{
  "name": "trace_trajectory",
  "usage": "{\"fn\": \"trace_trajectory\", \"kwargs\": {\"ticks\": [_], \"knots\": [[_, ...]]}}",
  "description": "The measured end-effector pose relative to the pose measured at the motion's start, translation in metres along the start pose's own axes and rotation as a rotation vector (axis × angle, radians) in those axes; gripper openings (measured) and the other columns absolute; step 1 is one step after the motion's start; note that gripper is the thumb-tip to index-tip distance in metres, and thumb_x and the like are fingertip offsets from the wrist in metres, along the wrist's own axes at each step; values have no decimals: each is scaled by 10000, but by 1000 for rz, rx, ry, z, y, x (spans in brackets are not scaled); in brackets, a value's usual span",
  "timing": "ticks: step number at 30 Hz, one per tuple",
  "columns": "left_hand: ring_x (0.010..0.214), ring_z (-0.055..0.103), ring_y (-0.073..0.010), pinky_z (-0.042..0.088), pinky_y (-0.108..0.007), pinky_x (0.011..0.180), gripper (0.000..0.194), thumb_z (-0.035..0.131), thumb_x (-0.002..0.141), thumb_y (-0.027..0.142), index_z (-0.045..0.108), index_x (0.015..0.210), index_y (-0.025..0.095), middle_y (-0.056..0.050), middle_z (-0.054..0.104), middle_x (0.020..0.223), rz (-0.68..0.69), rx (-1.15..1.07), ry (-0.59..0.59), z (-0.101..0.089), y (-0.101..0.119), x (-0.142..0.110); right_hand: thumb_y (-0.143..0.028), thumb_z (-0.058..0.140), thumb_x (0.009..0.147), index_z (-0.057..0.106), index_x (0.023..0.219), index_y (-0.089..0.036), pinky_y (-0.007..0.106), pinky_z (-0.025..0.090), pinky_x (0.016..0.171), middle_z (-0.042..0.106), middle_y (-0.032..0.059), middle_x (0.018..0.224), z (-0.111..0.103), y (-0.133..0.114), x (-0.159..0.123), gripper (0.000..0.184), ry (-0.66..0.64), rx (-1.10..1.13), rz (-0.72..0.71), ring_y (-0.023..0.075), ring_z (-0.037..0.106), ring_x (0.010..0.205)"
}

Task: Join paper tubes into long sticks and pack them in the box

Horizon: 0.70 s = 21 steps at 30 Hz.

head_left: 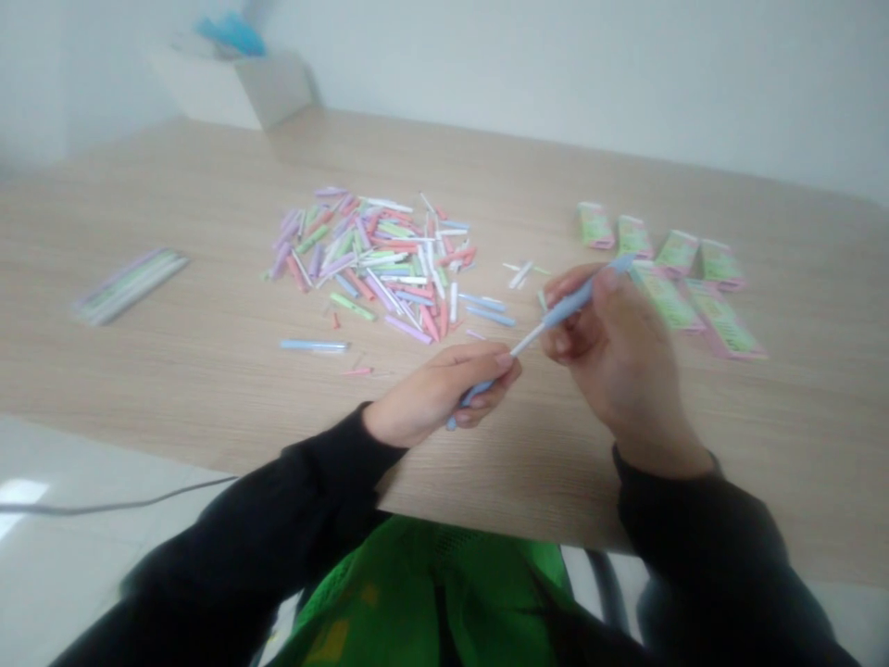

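My left hand (pixel 451 389) is closed around the lower end of a slim blue pen-like stick (pixel 575 302), with thumb and fingers pinching it. A thin white shaft shows between my hands. Higher up, my right hand (pixel 618 343) grips the stick's thicker blue upper part between thumb and fingers. The stick slants up to the right, above the table. Just beyond my left hand lies a pile of similar small sticks and tubes (pixel 375 255) in purple, pink, green, blue and white. Motion blur hides fine detail.
Several green-and-pink packets (pixel 722 320) lie on the wooden table (pixel 173 380) at right. A long pale pack (pixel 131 285) is at left. A blue tube (pixel 314 346) and small bits lie before the pile. A white box (pixel 236 88) with blue material stands behind.
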<state>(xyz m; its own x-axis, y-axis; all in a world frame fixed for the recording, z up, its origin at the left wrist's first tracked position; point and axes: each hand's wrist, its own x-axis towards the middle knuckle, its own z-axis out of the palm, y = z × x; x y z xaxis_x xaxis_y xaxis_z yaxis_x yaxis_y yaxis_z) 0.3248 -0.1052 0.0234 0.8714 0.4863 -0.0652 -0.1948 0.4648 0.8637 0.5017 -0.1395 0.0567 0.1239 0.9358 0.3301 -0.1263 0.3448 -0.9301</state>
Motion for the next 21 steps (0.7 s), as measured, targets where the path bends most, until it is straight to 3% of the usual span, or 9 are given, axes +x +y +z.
{"fn": "trace_trajectory", "kwargs": {"ticks": [3, 10, 14, 17, 21], "knots": [[406, 337, -41, 228, -174, 411, 297, 516, 1012, 319, 541, 766, 155, 69, 422, 542, -4, 54, 35, -4, -4, -5, -521, 699, 913, 651, 831, -239, 238, 277, 433, 504, -38, 687, -4, 7, 6, 298, 78, 90, 34, 87, 400, 500], [394, 381, -56, 253, -194, 415, 273, 523, 1000, 328, 599, 811, 146, 58, 473, 508, -78, 144, 136, -16, -10, -19, -497, 816, 758, 588, 777, -223, 209, 313, 429, 523, -67, 683, -9, 26, 15, 357, 223, 210, 358, 60, 409, 474], [399, 371, -55, 269, -188, 420, 261, 533, 989, 331, 614, 831, 140, 56, 480, 513, -84, 138, 189, -23, -11, -24, -533, 756, 777, 548, 767, -229, 233, 310, 444, 515, -61, 680, -18, 29, 17, 368, 172, 118, 367, 75, 404, 472], [403, 368, -57, 274, -187, 421, 262, 532, 980, 326, 613, 819, 137, 53, 484, 505, -48, 136, 243, -29, -10, -27, -552, 619, 877, 536, 705, -223, 264, 294, 477, 481, -47, 597, -27, 34, 13, 380, 2, -318, 291, 103, 400, 480], [408, 370, -64, 269, -191, 415, 253, 545, 963, 327, 621, 816, 136, 52, 483, 499, -24, 167, 317, -35, -10, -33, -377, 571, 934, 454, 607, -215, 297, 262, 553, 480, -21, 556, -32, 54, 2, 384, -290, -1115, 240, 131, 429, 545]]}}
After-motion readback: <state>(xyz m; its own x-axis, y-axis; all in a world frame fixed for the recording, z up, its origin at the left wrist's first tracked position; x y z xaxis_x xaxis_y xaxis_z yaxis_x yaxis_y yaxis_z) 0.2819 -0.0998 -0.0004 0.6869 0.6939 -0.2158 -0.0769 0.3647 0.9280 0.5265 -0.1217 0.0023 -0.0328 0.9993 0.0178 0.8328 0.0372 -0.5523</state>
